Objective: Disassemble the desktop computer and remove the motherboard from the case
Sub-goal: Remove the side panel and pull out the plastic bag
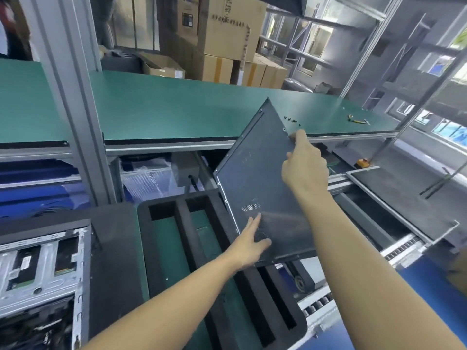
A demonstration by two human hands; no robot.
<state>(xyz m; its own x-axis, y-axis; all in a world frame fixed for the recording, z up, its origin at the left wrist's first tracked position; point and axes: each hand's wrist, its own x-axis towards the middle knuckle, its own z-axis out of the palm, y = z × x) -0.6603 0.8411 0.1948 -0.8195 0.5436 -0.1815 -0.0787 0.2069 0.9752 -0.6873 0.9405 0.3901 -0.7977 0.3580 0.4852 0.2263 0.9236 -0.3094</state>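
Note:
A dark grey metal side panel of the computer case is held tilted in the air, over the front edge of the green shelf. My right hand grips its upper right edge, thumb near the corner. My left hand holds its lower edge, fingers spread flat on the perforated vent area. The opened computer case lies at the lower left, with its silver drive cage and cables showing. The motherboard is not clearly visible.
A black foam tray with long slots lies on the green bench under the panel. Several small screws and a yellow-handled tool lie on the green shelf. Cardboard boxes stand behind. A roller conveyor runs at right.

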